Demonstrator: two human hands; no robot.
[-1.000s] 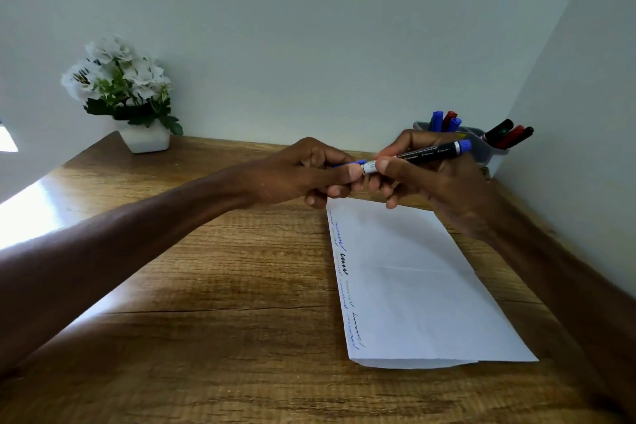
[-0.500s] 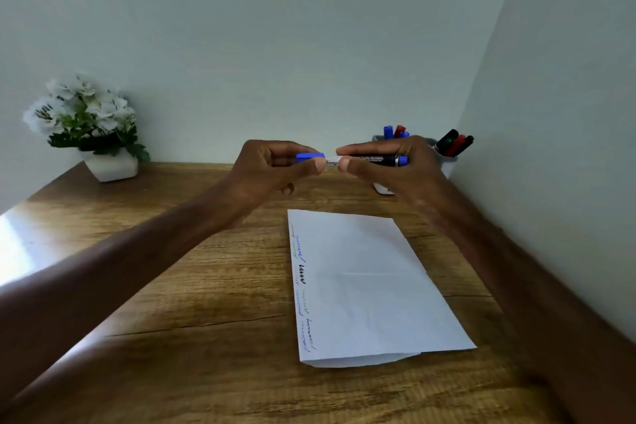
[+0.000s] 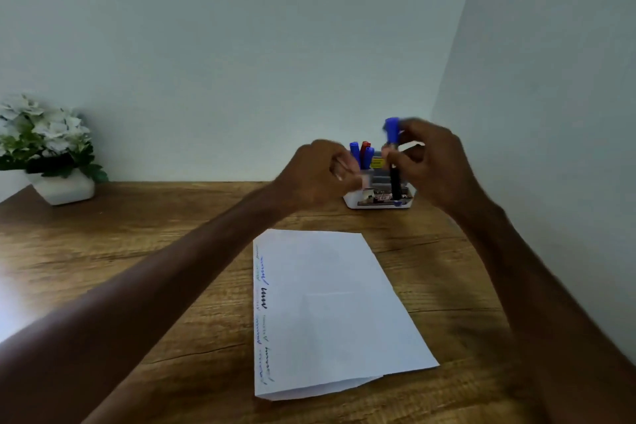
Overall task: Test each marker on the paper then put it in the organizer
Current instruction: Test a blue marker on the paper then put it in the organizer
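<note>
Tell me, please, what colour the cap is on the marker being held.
The cap is blue; the head view shows it, slightly blurred.

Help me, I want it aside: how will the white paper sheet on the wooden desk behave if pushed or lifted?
Lying flat on the wooden desk, the white paper sheet probably slides easily. Thin and creased, it likely flops when lifted. Its folded near edge might catch.

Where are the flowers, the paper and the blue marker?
flowers (image 3: 41, 127), head view, on the white blossoms.
paper (image 3: 330, 313), head view, on its blank middle.
blue marker (image 3: 394, 181), head view, on its black barrel.
</note>
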